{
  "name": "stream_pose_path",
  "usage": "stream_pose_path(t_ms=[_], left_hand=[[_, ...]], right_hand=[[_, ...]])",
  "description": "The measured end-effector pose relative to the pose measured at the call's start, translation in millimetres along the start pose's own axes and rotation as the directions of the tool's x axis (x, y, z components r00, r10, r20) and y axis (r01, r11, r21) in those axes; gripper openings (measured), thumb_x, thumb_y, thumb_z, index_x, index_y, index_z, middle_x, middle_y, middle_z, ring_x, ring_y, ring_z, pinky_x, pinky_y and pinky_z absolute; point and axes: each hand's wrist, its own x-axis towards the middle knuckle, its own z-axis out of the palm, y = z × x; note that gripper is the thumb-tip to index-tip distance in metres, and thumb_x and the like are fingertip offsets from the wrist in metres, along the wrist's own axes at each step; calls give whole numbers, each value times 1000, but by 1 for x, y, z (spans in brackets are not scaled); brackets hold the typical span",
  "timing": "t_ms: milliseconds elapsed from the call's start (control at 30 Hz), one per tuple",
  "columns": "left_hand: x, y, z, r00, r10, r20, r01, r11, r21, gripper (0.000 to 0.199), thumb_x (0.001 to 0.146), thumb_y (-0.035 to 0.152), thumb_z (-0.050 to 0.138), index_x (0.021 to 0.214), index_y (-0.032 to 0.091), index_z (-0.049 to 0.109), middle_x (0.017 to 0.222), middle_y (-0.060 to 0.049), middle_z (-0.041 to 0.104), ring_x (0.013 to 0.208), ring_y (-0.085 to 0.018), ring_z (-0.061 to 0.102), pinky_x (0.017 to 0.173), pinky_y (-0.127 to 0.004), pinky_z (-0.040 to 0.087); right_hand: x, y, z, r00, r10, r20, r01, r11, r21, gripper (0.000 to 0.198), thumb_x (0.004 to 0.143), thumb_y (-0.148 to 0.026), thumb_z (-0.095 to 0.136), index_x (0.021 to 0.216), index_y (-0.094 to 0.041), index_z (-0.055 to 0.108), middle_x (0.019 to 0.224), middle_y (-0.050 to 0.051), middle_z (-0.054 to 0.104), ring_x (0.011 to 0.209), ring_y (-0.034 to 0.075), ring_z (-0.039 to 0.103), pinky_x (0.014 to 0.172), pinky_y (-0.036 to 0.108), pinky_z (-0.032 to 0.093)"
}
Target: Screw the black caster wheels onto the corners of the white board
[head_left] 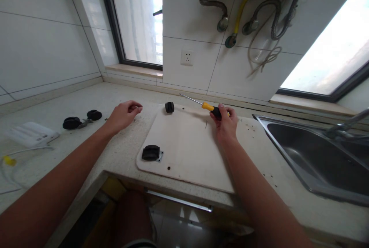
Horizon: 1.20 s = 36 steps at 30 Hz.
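My right hand [226,123] grips the black and yellow handle of a screwdriver [208,106], its thin metal shaft pointing left over the white board [190,144]. Left of the board, just above the counter, my left hand [123,116] has its fingers pressed together; anything between them is too small or hidden to name. Two black caster wheels stand on the board: one caster [170,107] near its back left corner, another caster [151,153] with a metal plate near the front left. Small dark holes show toward the board's right end.
Two loose black casters [82,120] lie on the counter at left, beside a white box-like device [33,134] and a pale cable with a yellow piece [9,160]. A steel sink [288,155] is at right. Hoses hang on the wall above a socket [186,58].
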Motion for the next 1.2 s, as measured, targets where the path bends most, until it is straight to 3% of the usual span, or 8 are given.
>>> stream_pose_path(t_ms=[67,167,267,333,633,800,1000,1200], left_hand=[[-7,25,1,999,32,-16,-36,925,-378,47,91,59,74,118,23,85,113,-12,84,102,-28,75,94,-40,61],[-24,61,5,1000,2,27,18,686,-727,47,76,58,95,103,21,87,108,-10,83,100,-24,75,100,-39,64],[-37,81,7,996,-7,86,79,469,-880,43,65,45,106,94,21,87,112,-8,84,107,-22,78,113,-39,63],[-42,87,8,994,3,106,95,423,-901,43,62,39,109,95,21,87,113,-7,85,110,-22,80,117,-39,62],[-51,97,10,998,4,58,47,538,-842,53,62,48,108,100,19,86,107,-11,87,108,-29,84,114,-49,66],[-52,95,12,1000,22,6,-9,619,-785,50,70,50,103,105,19,85,111,-12,87,111,-30,85,111,-47,68],[-53,94,10,999,44,-7,-34,642,-766,47,72,51,103,104,21,86,109,-11,88,108,-31,85,108,-47,69],[-54,97,0,979,190,-74,-200,824,-530,36,80,53,94,99,23,89,103,-9,88,102,-31,84,102,-44,70]], right_hand=[[-5,-2,2,999,17,37,-17,1000,3,74,47,-59,110,84,-22,58,89,-6,68,80,9,73,67,19,71],[-11,-6,5,994,38,100,-38,999,-2,71,49,-57,111,84,-22,59,85,-7,67,77,9,73,65,19,70],[-16,-8,7,987,45,156,-44,999,-8,69,53,-56,110,85,-23,59,85,-7,67,75,9,73,65,19,70],[-17,-8,7,981,43,189,-41,999,-10,68,55,-57,109,85,-23,59,87,-7,67,76,10,74,64,19,70],[-22,-10,6,960,23,280,-12,999,-41,62,65,-54,105,90,-24,57,89,-6,64,78,10,69,65,22,69],[-24,-11,6,958,14,287,1,999,-52,61,67,-54,104,91,-25,57,88,-6,64,79,10,69,67,22,69],[-24,-9,6,955,-9,298,25,998,-50,59,69,-53,104,92,-25,58,87,-7,66,78,10,69,65,22,69],[-25,-10,4,936,-32,351,47,998,-36,54,71,-46,104,98,-26,62,92,-4,76,90,13,77,72,23,69]])
